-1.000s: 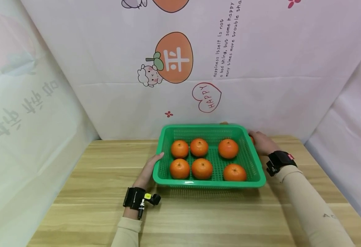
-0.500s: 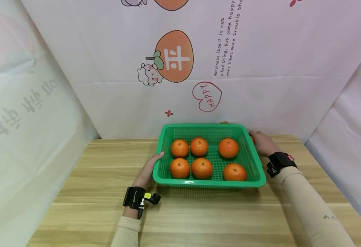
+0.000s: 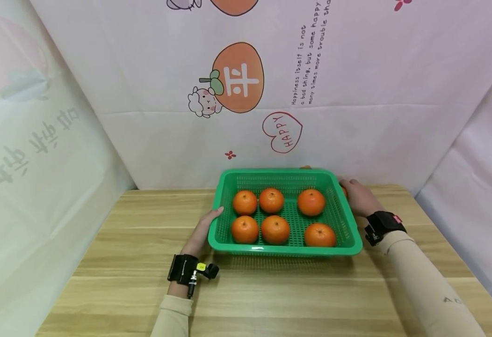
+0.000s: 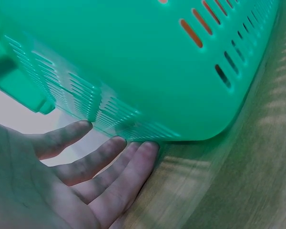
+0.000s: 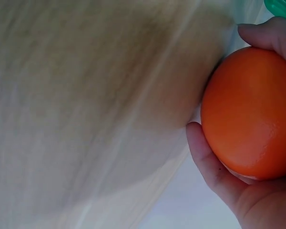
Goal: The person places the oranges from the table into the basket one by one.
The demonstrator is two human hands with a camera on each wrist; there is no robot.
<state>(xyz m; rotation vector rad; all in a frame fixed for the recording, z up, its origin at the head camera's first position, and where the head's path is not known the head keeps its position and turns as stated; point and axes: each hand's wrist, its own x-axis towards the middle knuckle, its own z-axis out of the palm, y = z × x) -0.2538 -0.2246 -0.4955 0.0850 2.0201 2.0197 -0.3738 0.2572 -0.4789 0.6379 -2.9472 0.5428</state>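
Observation:
A green plastic basket with slotted walls holds several mandarin oranges, laid out with a gap between the left group and the right pair. My left hand is at its left side, thumb at the rim. In the left wrist view the nearly straight fingers reach to the lower outer wall. Just outside the basket's right wall, my right hand grips another mandarin orange; thumb and fingers curve around it, close above the table. From the head, only a sliver of that fruit shows.
The basket stands on a wood-grain table near its back edge. Behind it hangs a white printed cloth; more white cloth closes off the left and right sides. Black camera straps circle both wrists.
The right wrist has shifted very slightly, with its hand still at the basket's right side. The left hand, the basket and the fruit inside keep their places.

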